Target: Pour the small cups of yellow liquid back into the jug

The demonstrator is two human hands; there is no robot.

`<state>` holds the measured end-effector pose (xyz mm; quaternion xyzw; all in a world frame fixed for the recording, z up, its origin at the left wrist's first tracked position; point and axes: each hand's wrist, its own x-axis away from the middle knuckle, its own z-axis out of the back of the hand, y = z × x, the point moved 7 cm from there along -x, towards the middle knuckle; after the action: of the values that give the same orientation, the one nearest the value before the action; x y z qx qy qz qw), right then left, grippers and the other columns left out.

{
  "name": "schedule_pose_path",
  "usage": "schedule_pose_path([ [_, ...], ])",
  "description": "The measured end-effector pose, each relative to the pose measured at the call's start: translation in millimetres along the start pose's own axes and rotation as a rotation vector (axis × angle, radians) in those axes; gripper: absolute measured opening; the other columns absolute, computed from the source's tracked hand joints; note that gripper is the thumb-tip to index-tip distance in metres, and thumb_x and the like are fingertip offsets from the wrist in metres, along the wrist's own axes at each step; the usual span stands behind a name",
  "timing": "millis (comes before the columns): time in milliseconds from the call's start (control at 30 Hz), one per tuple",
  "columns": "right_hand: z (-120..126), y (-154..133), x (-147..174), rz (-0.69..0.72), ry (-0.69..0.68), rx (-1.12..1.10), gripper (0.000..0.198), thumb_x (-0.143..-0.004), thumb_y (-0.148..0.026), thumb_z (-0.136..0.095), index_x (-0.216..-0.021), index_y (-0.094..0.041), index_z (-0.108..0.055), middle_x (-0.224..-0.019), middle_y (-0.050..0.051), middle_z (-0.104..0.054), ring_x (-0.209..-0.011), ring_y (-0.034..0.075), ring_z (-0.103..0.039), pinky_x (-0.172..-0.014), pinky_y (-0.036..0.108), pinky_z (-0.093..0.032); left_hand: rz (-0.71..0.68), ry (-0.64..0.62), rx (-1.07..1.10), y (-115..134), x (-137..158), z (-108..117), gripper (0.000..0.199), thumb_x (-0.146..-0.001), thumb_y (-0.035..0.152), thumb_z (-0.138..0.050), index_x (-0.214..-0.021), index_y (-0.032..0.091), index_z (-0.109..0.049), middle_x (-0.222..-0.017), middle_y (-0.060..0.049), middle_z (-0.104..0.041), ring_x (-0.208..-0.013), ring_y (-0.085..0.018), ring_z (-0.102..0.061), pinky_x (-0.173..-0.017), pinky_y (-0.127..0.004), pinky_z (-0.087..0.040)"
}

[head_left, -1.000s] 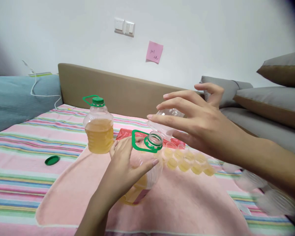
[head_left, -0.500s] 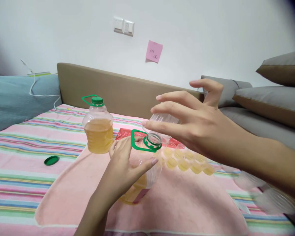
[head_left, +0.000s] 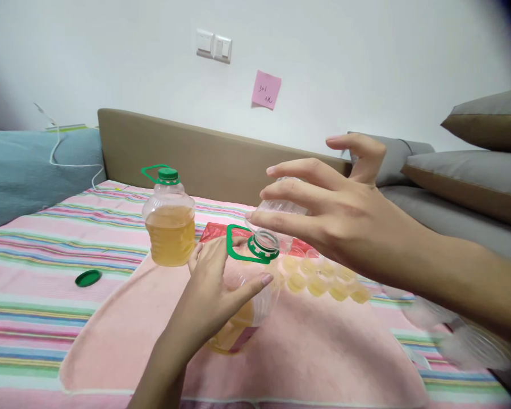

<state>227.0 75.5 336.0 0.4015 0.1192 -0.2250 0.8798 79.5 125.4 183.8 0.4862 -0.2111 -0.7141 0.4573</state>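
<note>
My left hand (head_left: 210,284) is wrapped round a clear plastic bottle (head_left: 262,307) with some yellow liquid low inside. That bottle is uncapped and leans to the right, a green ring handle (head_left: 234,245) at its neck. Between the fingers of my right hand (head_left: 327,204) is a clear ribbed plastic cup (head_left: 281,208), tipped with its rim at the bottle's mouth. I cannot make out any liquid in the cup. Right behind the bottle, several clear cups (head_left: 317,284) of yellow liquid stand in rows.
A capped bottle (head_left: 170,238) of amber liquid stands at the left. A loose green cap (head_left: 88,278) lies on the striped sheet (head_left: 29,301). Red plastic wrapping (head_left: 213,232) lies behind the bottle. Clear stacked plastic cups (head_left: 472,343) lie at the right, near grey cushions (head_left: 464,170).
Almost nothing differs. The view has shifted very slightly, and both hands keep their hold on the bottle and the tipped cup.
</note>
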Motion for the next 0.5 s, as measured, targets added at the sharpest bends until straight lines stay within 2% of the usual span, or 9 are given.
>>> schedule_pose_path([
  [100, -6.1, 9.7, 3.1, -0.063, -0.011, -0.072, 0.047, -0.119, -0.015, -0.036, -0.140, -0.038, -0.071, -0.137, -0.004, -0.073, -0.141, 0.026, -0.060, -0.127, 0.062, -0.019, 0.010, 0.007, 0.010, -0.7, 0.2, 0.4, 0.057, -0.088, 0.063, -0.083, -0.133, 0.034, -0.066, -0.143, -0.005, -0.069, -0.138, -0.036, -0.057, -0.116, -0.060, -0.039],
  [233, -15.3, 22.6, 8.8, -0.150, -0.022, -0.162, 0.046, -0.109, -0.015, -0.060, -0.147, -0.041, -0.065, -0.142, 0.002, -0.072, -0.138, 0.029, -0.060, -0.122, 0.066, -0.018, 0.027, -0.006, 0.006, 0.5, -0.6, 0.0, 0.055, -0.087, 0.063, -0.082, -0.130, 0.033, -0.067, -0.144, -0.005, -0.069, -0.141, -0.036, -0.055, -0.118, -0.059, -0.039],
  [500, -25.5, 37.7, 15.5, -0.278, -0.043, -0.268, 0.046, -0.102, -0.030, -0.072, -0.147, -0.036, -0.065, -0.135, 0.007, -0.073, -0.125, 0.032, -0.066, -0.116, 0.063, -0.018, 0.012, 0.005, -0.002, 2.7, -2.0, 3.0, 0.052, -0.087, 0.061, -0.082, -0.129, 0.033, -0.069, -0.141, -0.005, -0.072, -0.138, -0.037, -0.059, -0.119, -0.062, -0.038],
])
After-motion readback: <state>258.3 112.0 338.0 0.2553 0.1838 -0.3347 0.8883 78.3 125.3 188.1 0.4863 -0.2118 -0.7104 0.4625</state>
